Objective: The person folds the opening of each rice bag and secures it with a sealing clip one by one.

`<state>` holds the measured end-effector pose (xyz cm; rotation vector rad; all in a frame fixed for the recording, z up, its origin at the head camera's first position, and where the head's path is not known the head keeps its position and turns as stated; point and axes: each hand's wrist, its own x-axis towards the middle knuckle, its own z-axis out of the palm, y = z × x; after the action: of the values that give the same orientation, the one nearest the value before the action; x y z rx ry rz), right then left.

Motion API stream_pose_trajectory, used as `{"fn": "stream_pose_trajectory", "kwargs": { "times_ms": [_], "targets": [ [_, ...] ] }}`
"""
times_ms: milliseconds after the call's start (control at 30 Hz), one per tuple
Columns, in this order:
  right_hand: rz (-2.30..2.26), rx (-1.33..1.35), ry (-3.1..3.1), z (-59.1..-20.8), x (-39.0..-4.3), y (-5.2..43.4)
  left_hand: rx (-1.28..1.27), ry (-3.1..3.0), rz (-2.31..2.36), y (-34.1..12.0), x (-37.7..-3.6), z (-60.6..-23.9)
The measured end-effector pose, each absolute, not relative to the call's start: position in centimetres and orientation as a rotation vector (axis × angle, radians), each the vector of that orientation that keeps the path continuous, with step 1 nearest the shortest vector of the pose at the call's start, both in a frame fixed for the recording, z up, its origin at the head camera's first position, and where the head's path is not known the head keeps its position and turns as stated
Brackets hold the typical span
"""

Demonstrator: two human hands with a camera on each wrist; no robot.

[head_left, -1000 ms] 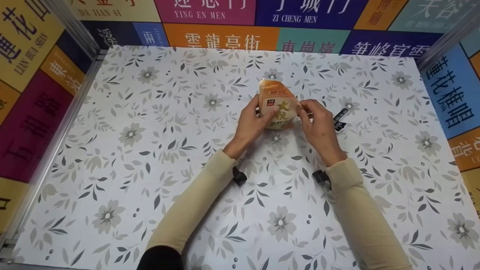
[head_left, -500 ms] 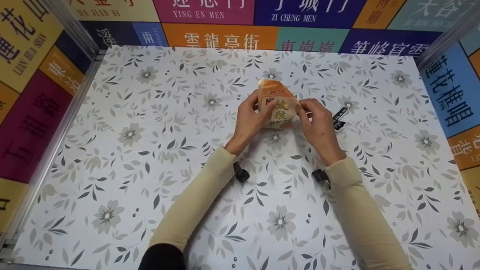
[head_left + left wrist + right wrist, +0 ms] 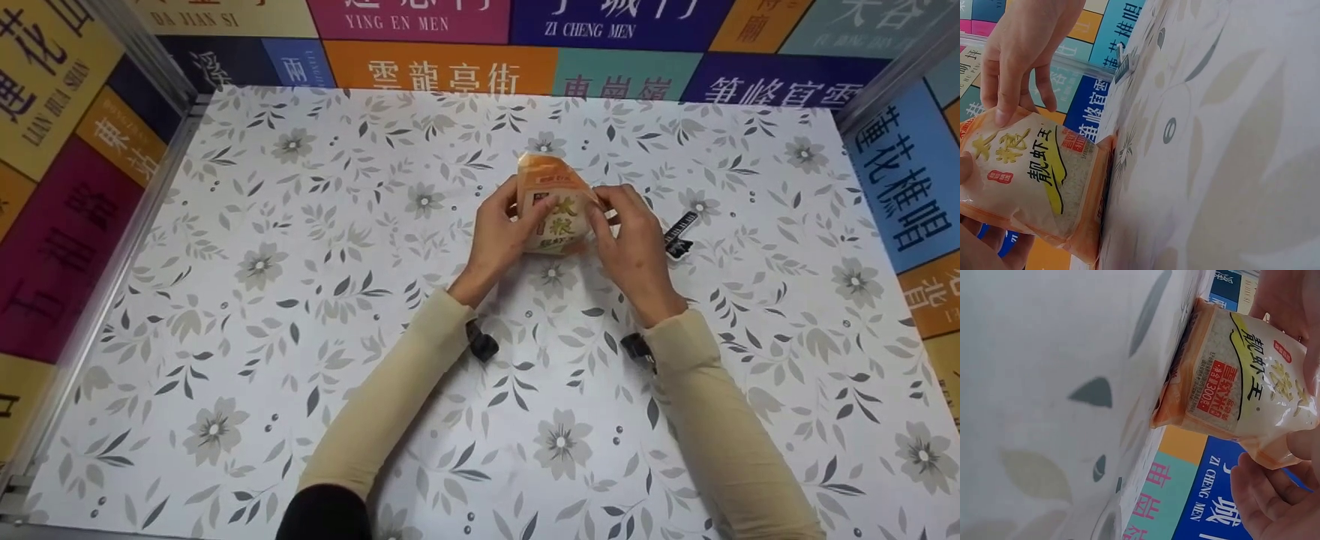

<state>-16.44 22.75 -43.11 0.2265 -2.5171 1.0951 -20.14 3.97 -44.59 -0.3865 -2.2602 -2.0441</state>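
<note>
An orange and clear bag of rice [image 3: 553, 206] stands upright on the flower-patterned table [image 3: 300, 300], a little behind the middle. My left hand [image 3: 525, 216] grips its left side with the thumb on the printed front. My right hand [image 3: 604, 214] holds the right side, fingers curled round the edge. In the left wrist view the bag [image 3: 1039, 174] rests with its base against the tabletop, and a thumb of the other hand presses on its upper corner. The right wrist view shows the bag [image 3: 1230, 377] with rice grains behind the clear window and fingers at its top.
A small black clip [image 3: 681, 235] lies on the table just right of my right hand, also seen as the clip [image 3: 1123, 63] in the left wrist view. Colourful walls with Chinese writing [image 3: 450, 71] close in the table on the back and both sides.
Both hands have closed in a little on the bag. The right thumb has slid further onto its front, and the bag has shifted slightly.
</note>
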Motion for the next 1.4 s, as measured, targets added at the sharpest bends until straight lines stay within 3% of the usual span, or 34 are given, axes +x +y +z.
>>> {"fn": "stream_pose_trajectory", "kwargs": {
  "times_ms": [800,1400],
  "targets": [
    [0.996,0.296,-2.454,-42.8,-16.9,22.4,-0.347,-2.111,-2.362,4.5,-21.3,-42.9],
    [0.911,0.332,-2.468,-43.0,-16.6,22.6,-0.465,-1.964,-2.455,5.2,-21.9,-42.7]
  ]
}}
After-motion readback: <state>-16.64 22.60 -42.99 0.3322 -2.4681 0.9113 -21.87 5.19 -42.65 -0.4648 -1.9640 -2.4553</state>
